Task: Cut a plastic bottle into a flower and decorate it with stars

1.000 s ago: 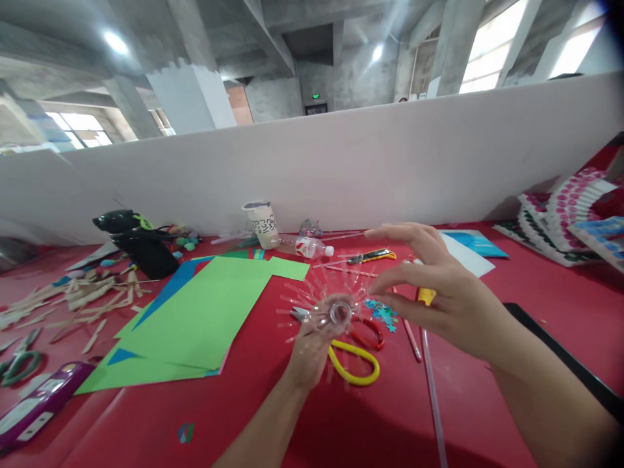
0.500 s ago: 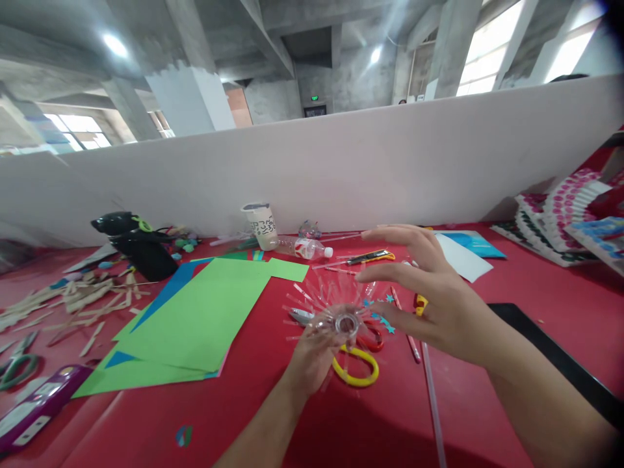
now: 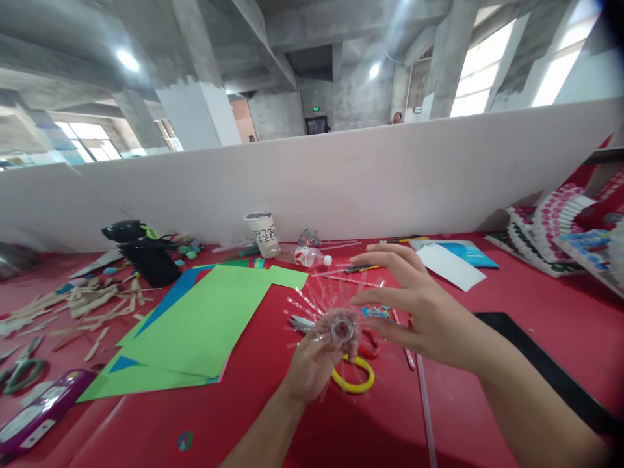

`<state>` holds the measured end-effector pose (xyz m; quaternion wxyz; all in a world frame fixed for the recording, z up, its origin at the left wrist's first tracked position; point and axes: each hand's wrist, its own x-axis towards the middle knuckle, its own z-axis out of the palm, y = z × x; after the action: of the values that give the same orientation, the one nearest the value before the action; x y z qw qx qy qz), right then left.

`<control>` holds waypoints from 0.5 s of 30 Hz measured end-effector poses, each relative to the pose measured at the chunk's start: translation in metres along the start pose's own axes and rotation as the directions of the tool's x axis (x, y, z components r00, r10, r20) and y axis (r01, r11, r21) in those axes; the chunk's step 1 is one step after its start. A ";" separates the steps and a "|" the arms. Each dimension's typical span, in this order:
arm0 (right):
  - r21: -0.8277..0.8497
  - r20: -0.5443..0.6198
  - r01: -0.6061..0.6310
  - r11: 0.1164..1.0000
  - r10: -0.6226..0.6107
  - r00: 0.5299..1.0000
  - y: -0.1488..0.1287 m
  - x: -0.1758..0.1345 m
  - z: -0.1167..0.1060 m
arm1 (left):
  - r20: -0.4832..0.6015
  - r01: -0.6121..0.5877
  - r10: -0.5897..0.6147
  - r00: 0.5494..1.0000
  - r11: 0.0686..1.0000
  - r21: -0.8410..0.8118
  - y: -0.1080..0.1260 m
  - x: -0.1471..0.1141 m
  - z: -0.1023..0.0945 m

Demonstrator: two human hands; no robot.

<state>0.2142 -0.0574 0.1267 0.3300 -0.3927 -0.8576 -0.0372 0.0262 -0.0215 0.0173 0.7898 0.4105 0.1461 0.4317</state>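
Observation:
My left hand [image 3: 314, 364] is closed round the clear neck of a cut plastic bottle top [image 3: 342, 330], whose open mouth faces me. Thin clear strips fan out from it on all sides. My right hand [image 3: 419, 305] hovers at the right of the strips, fingers spread and curved; whether a fingertip touches a strip I cannot tell. Beneath the bottle top lie scissors with a red and a yellow handle loop [image 3: 353, 377], their blades partly hidden. Small blue stars [image 3: 377, 314] lie behind my right fingers.
Green paper sheets [image 3: 195, 325] spread at the left, near wooden sticks [image 3: 92, 299], a black bottle [image 3: 146, 260] and a purple device [image 3: 43, 409]. A paper cup [image 3: 263, 234] and a plastic bottle [image 3: 305, 255] are at the back. A black tablet-like slab [image 3: 536, 364] lies at the right.
The view has tipped up slightly, so the table things sit a little lower. My right hand has shifted slightly, its fingers still spread. My left hand keeps its hold.

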 end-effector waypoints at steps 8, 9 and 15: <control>-0.169 0.047 0.034 0.985 -0.027 0.999 -0.010 0.001 0.000 | -0.012 0.041 -0.041 0.999 0.999 -0.026 -0.003 0.004 -0.009; -0.183 0.054 0.036 0.982 -0.027 0.998 -0.011 0.001 0.000 | -0.003 0.044 -0.044 0.999 0.998 -0.034 -0.003 0.004 -0.011; -0.161 0.105 0.045 0.986 -0.028 0.994 -0.013 -0.002 0.000 | 0.015 0.054 -0.053 0.998 0.997 -0.049 -0.005 0.004 -0.012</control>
<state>0.2058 -0.0671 0.1278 0.2516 -0.4038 -0.8746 -0.0933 0.0240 -0.0137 0.0065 0.8118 0.3898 0.1411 0.4112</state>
